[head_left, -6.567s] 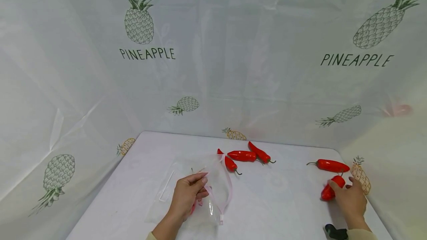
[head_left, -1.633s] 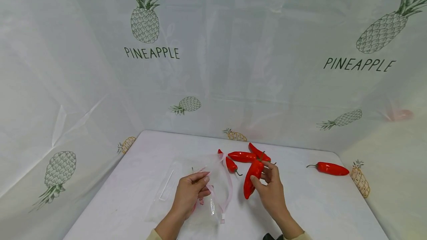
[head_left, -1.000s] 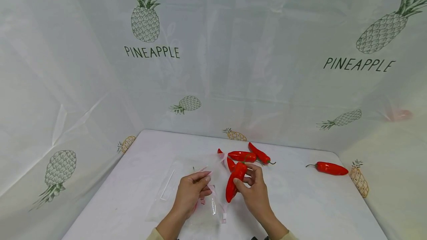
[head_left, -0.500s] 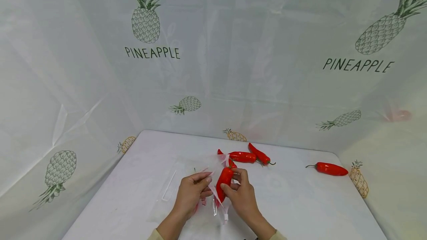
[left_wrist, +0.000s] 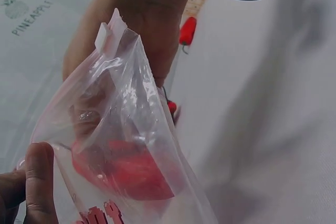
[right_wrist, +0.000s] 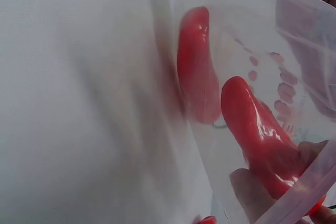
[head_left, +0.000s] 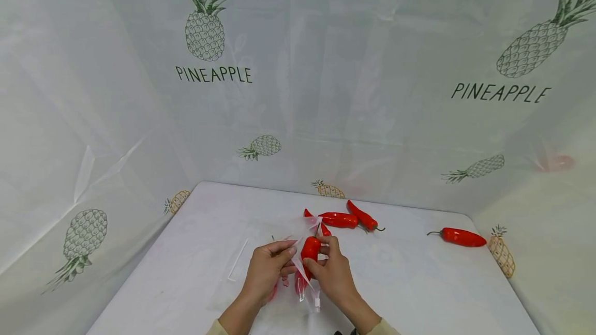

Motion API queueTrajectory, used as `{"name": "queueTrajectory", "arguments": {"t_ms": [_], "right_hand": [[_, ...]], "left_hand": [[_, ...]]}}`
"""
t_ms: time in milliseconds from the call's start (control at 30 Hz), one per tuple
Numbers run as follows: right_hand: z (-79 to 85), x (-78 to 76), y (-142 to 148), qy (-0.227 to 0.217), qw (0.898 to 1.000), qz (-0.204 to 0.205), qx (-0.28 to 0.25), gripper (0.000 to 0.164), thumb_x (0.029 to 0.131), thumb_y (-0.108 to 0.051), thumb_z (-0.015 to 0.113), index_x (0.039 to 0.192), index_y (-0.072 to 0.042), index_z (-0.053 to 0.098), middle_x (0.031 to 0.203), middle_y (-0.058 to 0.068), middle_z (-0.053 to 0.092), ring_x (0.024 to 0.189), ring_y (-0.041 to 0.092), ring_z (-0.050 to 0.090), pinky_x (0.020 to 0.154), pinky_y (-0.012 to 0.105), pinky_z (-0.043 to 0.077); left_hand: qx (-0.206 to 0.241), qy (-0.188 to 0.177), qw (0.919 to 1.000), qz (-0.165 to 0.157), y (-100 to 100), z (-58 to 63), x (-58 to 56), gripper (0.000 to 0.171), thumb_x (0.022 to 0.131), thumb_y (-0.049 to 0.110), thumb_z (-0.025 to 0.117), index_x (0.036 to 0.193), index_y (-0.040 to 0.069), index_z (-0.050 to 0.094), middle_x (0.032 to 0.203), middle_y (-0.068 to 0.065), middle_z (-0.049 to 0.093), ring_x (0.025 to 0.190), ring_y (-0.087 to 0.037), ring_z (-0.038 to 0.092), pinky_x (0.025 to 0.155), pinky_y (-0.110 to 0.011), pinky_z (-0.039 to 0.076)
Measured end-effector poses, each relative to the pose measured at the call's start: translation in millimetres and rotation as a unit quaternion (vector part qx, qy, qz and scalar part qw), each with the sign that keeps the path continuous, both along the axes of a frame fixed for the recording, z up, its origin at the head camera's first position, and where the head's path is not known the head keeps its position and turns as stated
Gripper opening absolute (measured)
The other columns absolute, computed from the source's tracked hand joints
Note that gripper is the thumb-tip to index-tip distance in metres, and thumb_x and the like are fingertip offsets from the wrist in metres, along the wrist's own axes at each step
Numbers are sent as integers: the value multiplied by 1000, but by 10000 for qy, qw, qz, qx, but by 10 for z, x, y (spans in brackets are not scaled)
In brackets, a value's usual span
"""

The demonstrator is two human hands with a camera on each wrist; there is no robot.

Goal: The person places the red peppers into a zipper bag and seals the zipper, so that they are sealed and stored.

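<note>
My left hand (head_left: 265, 273) pinches the pink-edged mouth of a clear zip bag (head_left: 309, 225) between thumb and fingers. My right hand (head_left: 336, 273) grips a red pepper (head_left: 311, 248) by its stem end, tip pointing down into the bag. In the right wrist view the held pepper (right_wrist: 257, 129) shows through the plastic, its stem end at the bag's pink rim. Another red pepper (right_wrist: 195, 61) lies deeper in the bag. Through the bag's wall, the left wrist view shows the held pepper (left_wrist: 131, 174) and, near the top, a white slider (left_wrist: 102, 36).
Behind the bag, on the white table (head_left: 396, 262), lie a red pepper (head_left: 339, 219), a second pepper (head_left: 362, 215) and a third pepper (head_left: 326, 230) partly covered. One more pepper (head_left: 462, 237) lies near the right edge. A pineapple-print sheet (head_left: 340, 66) surrounds the table.
My right hand has taken a pepper from the table's right side, carried it left and lowered its tip into the bag's mouth. My left hand has kept its hold on the bag.
</note>
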State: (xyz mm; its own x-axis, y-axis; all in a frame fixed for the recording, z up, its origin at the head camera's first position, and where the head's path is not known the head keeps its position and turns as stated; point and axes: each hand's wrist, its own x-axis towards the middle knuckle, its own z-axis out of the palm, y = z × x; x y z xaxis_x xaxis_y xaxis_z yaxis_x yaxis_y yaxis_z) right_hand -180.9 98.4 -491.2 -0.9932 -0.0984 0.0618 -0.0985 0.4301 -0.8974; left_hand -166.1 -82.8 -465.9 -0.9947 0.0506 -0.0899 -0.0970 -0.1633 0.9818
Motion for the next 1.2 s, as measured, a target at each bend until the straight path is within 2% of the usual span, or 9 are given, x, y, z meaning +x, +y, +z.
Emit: {"name": "queueTrajectory", "arguments": {"t_ms": [200, 433, 633, 933, 1033, 1200], "right_hand": [[19, -15, -15, 93, 9992, -41, 378, 73, 88, -23, 88, 145, -7, 44, 127, 24, 68, 86, 19, 71, 63, 31, 66], [97, -15, -50, 180, 9965, 26, 812, 75, 87, -28, 89, 148, -7, 51, 122, 21, 71, 81, 16, 67, 59, 27, 64], [127, -9, -60, 69, 9974, 155, 707, 76, 88, -27, 87, 150, -3, 51, 120, 22, 71, 77, 14, 68, 56, 25, 63], [108, 3, -73, 30, 9981, 192, 582, 64, 90, -21, 83, 144, -1, 55, 119, 23, 72, 78, 16, 71, 54, 25, 62], [99, -5, -76, 107, 9975, 180, 670, 61, 91, -21, 83, 142, -1, 57, 119, 22, 72, 79, 16, 71, 58, 25, 63], [94, -22, -55, 397, 9953, 180, 867, 53, 92, -23, 83, 137, -3, 63, 118, 16, 73, 93, 23, 74, 74, 33, 67]], "left_hand": [[48, 2, 10000, 15, -9, 27, 2, 37, 100, 15, 75, 130, -5, 71, 116, -24, 69, 75, -15, 75, 75, -30, 66], [121, 39, 9999, 10, -14, 47, 7, 38, 100, 15, 75, 131, -5, 70, 112, -16, 71, 77, -17, 77, 76, -31, 66], [210, 45, 9998, 17, -12, 59, -2, 37, 100, 14, 75, 130, -7, 70, 108, -15, 74, 77, -17, 77, 75, -31, 66], [411, -82, 9991, 58, -17, 45, -19, 39, 99, 10, 75, 131, -10, 68, 103, -7, 70, 77, -9, 69, 76, -29, 66], [428, -82, 9990, 60, -20, 33, -25, 39, 99, 9, 74, 132, -11, 67, 104, -9, 70, 76, -9, 68, 76, -29, 66], [461, -69, 9989, 67, -23, 20, -33, 36, 100, 7, 73, 130, -12, 67, 107, -14, 70, 77, -10, 69, 76, -29, 67]]}}
